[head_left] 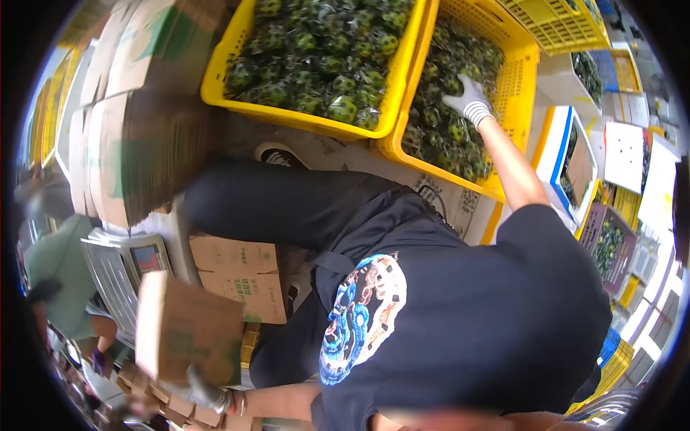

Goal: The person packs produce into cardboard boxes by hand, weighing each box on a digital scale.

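Observation:
My right hand (468, 100), in a pale knit glove with a striped cuff, reaches into a yellow crate (523, 90). Its fingers are spread over green fruit (445, 144) wrapped in clear plastic, and no fruit is visibly gripped. At the lower left, my left hand (208, 395), gloved too, is closed on the lower edge of a brown cardboard box (198, 330). The box is tilted, and part of that hand is hard to make out. Beside the right-hand crate stands a second yellow crate (302, 122) full of similar wrapped green fruit (316, 57).
Tall stacks of flattened cardboard (136, 151) stand at the left, near a metal scale-like device (133, 269). Another carton (244, 276) lies by my legs. A person in a green shirt (61, 276) is at far left. White boxes (575, 161) and more crates (611, 248) line the right.

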Action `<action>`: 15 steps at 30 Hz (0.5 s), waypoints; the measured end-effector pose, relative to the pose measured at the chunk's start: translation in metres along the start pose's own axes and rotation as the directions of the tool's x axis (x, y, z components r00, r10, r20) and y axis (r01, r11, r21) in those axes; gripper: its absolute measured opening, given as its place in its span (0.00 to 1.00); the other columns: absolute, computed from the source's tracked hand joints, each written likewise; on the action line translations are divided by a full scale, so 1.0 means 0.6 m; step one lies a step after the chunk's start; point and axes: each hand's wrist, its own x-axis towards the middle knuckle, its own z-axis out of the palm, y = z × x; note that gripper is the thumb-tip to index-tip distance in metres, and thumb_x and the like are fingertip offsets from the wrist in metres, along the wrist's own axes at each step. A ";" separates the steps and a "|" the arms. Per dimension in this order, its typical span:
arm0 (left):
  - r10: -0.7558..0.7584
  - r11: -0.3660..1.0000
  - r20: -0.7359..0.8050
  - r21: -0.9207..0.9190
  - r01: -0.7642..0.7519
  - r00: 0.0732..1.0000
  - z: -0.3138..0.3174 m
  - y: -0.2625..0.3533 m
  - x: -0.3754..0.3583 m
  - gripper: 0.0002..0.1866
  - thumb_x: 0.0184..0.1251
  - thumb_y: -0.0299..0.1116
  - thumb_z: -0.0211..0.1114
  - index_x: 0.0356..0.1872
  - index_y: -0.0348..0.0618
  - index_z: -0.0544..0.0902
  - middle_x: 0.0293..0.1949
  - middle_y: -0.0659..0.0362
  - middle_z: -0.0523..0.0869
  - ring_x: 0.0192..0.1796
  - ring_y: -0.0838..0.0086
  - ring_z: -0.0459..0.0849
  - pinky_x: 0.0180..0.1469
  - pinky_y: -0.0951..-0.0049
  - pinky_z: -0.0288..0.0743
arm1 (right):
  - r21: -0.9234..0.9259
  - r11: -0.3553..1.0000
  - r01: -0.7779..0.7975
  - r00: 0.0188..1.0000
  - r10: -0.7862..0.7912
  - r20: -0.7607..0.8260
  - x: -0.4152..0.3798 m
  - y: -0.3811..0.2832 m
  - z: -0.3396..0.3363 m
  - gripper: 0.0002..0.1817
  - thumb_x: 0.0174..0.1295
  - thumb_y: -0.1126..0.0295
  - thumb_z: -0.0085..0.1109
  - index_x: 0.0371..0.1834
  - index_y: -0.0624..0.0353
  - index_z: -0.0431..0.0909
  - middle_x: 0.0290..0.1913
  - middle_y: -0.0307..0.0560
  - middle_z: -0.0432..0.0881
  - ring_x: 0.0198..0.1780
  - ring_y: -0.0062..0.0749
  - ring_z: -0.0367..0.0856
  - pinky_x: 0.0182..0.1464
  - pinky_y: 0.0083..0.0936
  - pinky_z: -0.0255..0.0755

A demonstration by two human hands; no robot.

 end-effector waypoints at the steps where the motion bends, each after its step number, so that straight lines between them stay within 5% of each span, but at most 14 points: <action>1: -0.030 0.959 -0.029 -0.284 0.020 0.999 -0.003 0.026 0.005 0.36 0.54 0.27 0.68 0.65 0.35 0.64 0.59 0.49 0.73 0.57 0.64 0.74 0.66 0.62 0.64 | -0.073 0.993 -0.095 0.989 0.102 0.105 0.009 0.037 0.023 0.57 0.38 0.44 0.72 0.73 0.46 0.53 0.72 0.67 0.45 0.71 0.60 0.55 0.69 0.38 0.57; 3: 0.018 0.882 0.025 -0.472 -0.004 1.000 0.047 0.071 0.020 0.35 0.56 0.29 0.66 0.66 0.36 0.64 0.60 0.50 0.72 0.58 0.63 0.74 0.66 0.62 0.64 | -0.180 0.969 -0.167 0.961 0.201 0.189 0.001 0.052 0.061 0.62 0.35 0.43 0.74 0.75 0.46 0.48 0.74 0.68 0.39 0.73 0.61 0.49 0.71 0.39 0.54; 5: 0.067 0.801 0.138 -0.597 0.029 0.988 0.149 0.099 0.041 0.34 0.58 0.32 0.65 0.66 0.37 0.63 0.61 0.50 0.71 0.59 0.62 0.73 0.66 0.61 0.63 | -0.017 0.944 -0.331 0.911 0.324 0.255 0.022 0.045 0.108 0.68 0.32 0.41 0.76 0.76 0.44 0.42 0.75 0.66 0.30 0.74 0.60 0.47 0.72 0.44 0.52; 8: 0.100 0.626 0.348 -0.750 0.213 0.932 0.362 0.125 0.060 0.33 0.60 0.36 0.62 0.67 0.38 0.63 0.62 0.51 0.70 0.60 0.61 0.72 0.66 0.60 0.63 | -0.226 0.929 -0.292 0.872 0.356 0.335 0.000 -0.037 0.095 0.63 0.37 0.44 0.76 0.76 0.38 0.42 0.75 0.64 0.29 0.71 0.64 0.51 0.67 0.44 0.62; 13: 0.136 0.279 0.583 -0.798 0.534 0.801 0.724 0.131 0.030 0.32 0.65 0.42 0.58 0.68 0.40 0.62 0.65 0.52 0.68 0.62 0.60 0.70 0.66 0.59 0.62 | -0.272 0.914 -0.303 0.852 0.387 0.352 -0.013 -0.037 0.081 0.57 0.43 0.47 0.74 0.75 0.37 0.46 0.75 0.62 0.30 0.65 0.60 0.65 0.61 0.39 0.71; 15: 0.202 0.091 0.709 -0.701 0.708 0.676 0.803 0.105 -0.033 0.32 0.67 0.45 0.56 0.68 0.41 0.61 0.66 0.53 0.68 0.63 0.59 0.69 0.67 0.58 0.62 | -0.285 0.904 -0.318 0.848 0.406 0.341 0.009 -0.032 0.097 0.58 0.43 0.46 0.74 0.75 0.38 0.45 0.75 0.64 0.31 0.62 0.59 0.70 0.58 0.38 0.73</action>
